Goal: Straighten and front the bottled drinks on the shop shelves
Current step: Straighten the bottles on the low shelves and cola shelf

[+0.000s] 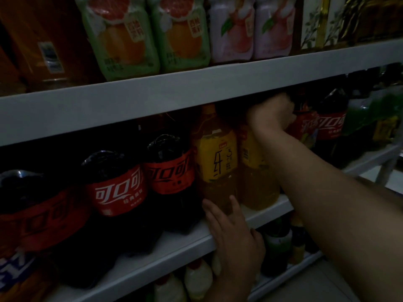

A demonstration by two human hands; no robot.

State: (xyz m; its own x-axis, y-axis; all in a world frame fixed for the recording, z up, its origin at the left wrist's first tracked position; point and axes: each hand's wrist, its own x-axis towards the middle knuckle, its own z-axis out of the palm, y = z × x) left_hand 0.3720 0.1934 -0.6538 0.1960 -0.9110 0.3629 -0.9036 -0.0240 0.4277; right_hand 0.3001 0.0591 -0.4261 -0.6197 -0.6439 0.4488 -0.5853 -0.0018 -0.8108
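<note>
Large cola bottles (117, 188) with red labels stand in a row on the middle shelf (187, 240). Right of them are two yellow tea bottles (216, 162). My left hand (233, 234) lies over the shelf's front edge, its straight fingers touching the base of the nearer tea bottle. My right hand (270, 114) reaches up under the upper shelf (152, 99), and its curled fingers grip the dark top of another cola bottle (305, 127). My right forearm hides part of the second tea bottle (255, 171).
Green and pink juice bottles (181, 35) fill the upper shelf. Another cola bottle (331, 125) and green bottles (366, 118) stand further right. Pale and dark bottles (196, 277) sit on the shelf below. Floor (305, 286) shows at the lower right. The light is dim.
</note>
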